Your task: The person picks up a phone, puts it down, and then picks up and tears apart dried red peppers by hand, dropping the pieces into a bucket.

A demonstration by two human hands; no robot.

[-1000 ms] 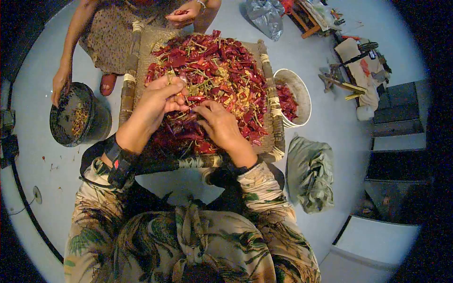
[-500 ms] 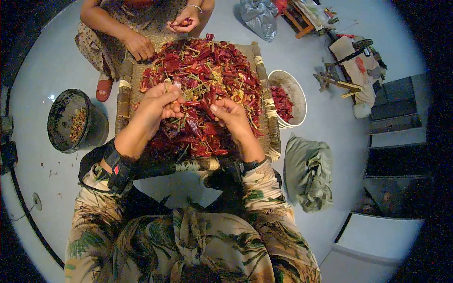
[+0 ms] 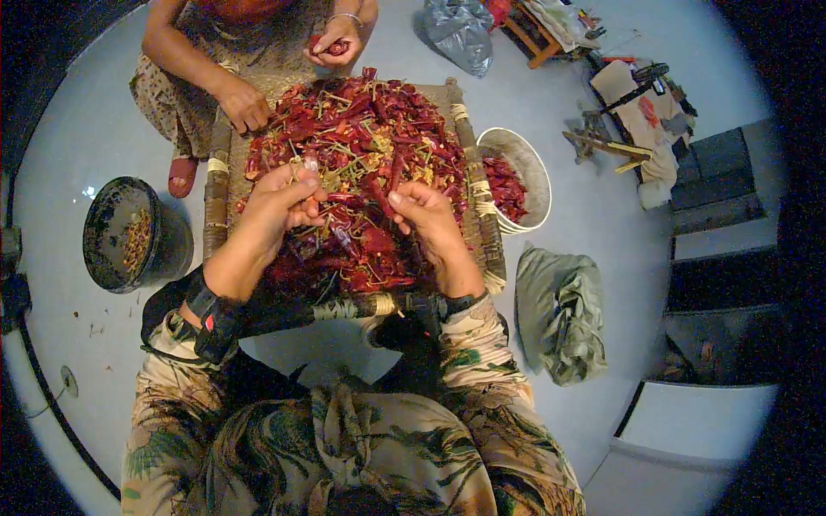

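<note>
A heap of dried red chilies (image 3: 361,249), mixed with stems and yellow seeds, covers a woven seat with a wooden frame (image 3: 486,206). Over the heap's left side, my left hand (image 3: 280,202) is closed in a pinch, with thin pale chili stems (image 3: 298,165) at its fingertips. My right hand (image 3: 428,222) is opposite, its thumb and fingers pinching a dark red dried chili (image 3: 380,194). A gap separates the two hands. The undersides of my fingers are hidden.
Across the heap sits another person; one hand (image 3: 335,47) holds red chili, the other (image 3: 245,105) rests at the heap's edge. A black bucket (image 3: 176,236) stands left. On the right are a white bucket (image 3: 538,163) with red chilies and a green bag (image 3: 559,318).
The view has shifted slightly. My hands stay over the heap, the right one still holding its chili. The other person's raised hand has closed further round its chili.
</note>
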